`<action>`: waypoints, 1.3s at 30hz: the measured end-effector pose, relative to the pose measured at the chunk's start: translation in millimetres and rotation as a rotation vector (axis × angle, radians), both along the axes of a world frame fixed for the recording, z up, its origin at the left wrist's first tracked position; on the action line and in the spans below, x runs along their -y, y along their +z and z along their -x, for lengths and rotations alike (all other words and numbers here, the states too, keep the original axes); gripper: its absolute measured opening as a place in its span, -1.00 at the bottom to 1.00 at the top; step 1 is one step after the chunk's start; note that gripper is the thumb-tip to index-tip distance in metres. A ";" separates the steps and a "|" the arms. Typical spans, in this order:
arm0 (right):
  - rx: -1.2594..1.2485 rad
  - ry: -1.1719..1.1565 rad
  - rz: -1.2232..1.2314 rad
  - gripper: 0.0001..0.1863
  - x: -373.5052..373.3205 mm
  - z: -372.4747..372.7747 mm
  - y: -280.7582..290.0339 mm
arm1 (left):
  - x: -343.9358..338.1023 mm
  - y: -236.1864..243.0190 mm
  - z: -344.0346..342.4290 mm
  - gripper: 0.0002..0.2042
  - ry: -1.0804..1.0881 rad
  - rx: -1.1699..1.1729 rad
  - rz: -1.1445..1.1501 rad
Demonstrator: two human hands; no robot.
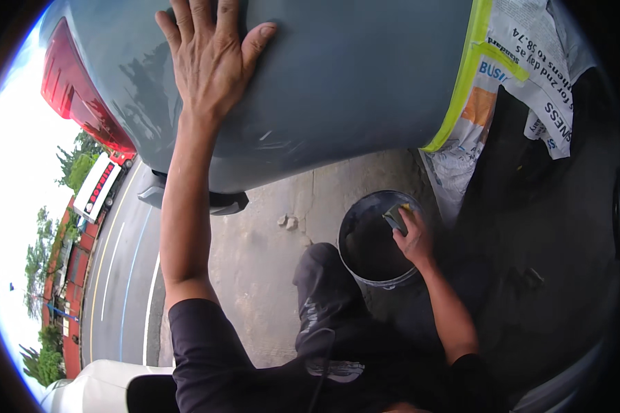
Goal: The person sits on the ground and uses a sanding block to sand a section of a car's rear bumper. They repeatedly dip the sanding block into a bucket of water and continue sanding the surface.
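My left hand (213,69) lies flat, fingers spread, on the smooth grey body panel (351,82) of a vehicle. A few pale scuff marks show low on that panel. Down to the right, my right hand (416,241) grips a small grey and yellow sponge (395,218) between thumb and fingers. It is held over the mouth of a round dark bucket (366,278), which stands on the ground beside my knee. The bucket's inside is dark, and I cannot tell how full it is.
Newspaper (475,131) edged with yellow-green masking tape (455,117) covers the panel's right side. A red tail light (83,96) is at upper left. Concrete (255,275) lies below, with a road (120,275) and white truck (96,186) to the left. A white vehicle (96,389) is at lower left.
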State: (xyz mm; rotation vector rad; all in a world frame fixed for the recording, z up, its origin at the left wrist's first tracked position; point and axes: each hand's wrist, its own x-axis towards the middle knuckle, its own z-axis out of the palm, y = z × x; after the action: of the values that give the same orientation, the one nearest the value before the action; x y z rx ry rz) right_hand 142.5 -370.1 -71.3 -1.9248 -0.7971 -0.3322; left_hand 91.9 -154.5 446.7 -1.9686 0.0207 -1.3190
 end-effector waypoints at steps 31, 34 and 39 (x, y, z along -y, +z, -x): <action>-0.021 0.002 0.038 -0.34 20.6 1.7 4.7 | 97.5 -71.8 -75.0 -0.17 -0.285 -0.371 -0.219; 0.026 0.048 0.009 -0.33 14.7 -0.1 3.5 | 94.8 -162.9 -71.2 -0.24 -0.475 -0.687 -0.144; 0.101 0.022 -0.059 -0.33 12.1 -5.5 9.2 | 49.0 -258.8 -23.1 -0.30 -0.625 -1.119 -0.138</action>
State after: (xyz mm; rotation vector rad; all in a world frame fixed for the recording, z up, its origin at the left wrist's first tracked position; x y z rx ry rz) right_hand 148.1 -382.2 -62.1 -1.8550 -0.8646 -0.4383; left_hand 115.0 -203.5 187.8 -2.4029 1.2894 -0.3363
